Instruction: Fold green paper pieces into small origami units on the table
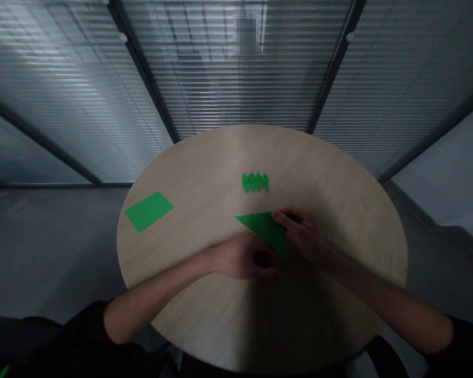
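Note:
A sheet of green paper [262, 226], folded into a triangle, is between my two hands over the table. My right hand [305, 233] is closed, with thumb and fingers pinching the triangle's upper right edge. My left hand [240, 258] lies along the near side of the triangle. Its fingers are curled and closed around the lower corner, slightly blurred, and part of that corner is hidden. Just beyond the triangle lies a small zigzag-edged piece of green folded paper [255, 181]. To the left, a flat green paper sheet [150, 211] rests on the table.
The round wooden table [205, 168] fills the middle of the view. Glass panels with blinds [236, 94] stand close behind its far edge. Grey floor [55, 236] shows on the left. A dark shadow falls across the near part of the tabletop.

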### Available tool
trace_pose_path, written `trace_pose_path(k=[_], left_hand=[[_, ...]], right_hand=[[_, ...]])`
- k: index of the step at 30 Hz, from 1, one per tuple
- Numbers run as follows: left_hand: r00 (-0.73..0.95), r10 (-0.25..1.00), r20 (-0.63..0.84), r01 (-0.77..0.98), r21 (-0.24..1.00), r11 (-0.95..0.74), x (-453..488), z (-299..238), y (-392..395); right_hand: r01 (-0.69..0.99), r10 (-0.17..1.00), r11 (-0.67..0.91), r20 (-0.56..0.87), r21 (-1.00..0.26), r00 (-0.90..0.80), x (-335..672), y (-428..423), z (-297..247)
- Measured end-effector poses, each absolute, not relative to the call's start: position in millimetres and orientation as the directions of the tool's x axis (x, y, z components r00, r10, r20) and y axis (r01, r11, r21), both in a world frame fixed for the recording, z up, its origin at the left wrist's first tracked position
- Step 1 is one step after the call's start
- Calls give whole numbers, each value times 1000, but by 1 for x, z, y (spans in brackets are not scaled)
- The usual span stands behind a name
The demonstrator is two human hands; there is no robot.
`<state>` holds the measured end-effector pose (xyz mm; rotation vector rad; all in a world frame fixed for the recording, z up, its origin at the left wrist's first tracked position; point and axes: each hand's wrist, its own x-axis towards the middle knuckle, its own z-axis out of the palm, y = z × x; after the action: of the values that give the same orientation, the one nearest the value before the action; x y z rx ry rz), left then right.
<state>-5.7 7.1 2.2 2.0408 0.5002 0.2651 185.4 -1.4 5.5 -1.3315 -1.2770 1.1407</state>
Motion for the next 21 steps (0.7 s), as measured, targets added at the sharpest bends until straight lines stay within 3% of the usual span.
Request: trace_pose_path(k=[3, 5, 9, 12, 16, 21], left_hand=[[902, 425, -80, 288, 844, -452, -10, 10, 2], [893, 450, -6, 283, 784, -552, -12, 11, -3], [755, 551, 354, 384, 442, -811, -12, 5, -9], [740, 506, 443, 453, 229, -862, -10, -5, -9], [766, 500, 404, 472, 175, -864, -6, -15, -9], [774, 539, 332, 502, 196, -842, -4, -16, -15]], right_hand=[[198, 1000, -8, -2, -980, 30, 187, 1, 0], [280, 998, 53, 57, -958, 6, 189, 3, -5], [440, 992, 120, 87, -890, -93, 191, 6, -16], [540, 987, 156, 106, -827, -122, 193, 8, -21], [637, 975, 220, 156, -739, -156, 194, 12, -23], [679, 958, 286, 189, -676, -215, 194, 14, -23]])
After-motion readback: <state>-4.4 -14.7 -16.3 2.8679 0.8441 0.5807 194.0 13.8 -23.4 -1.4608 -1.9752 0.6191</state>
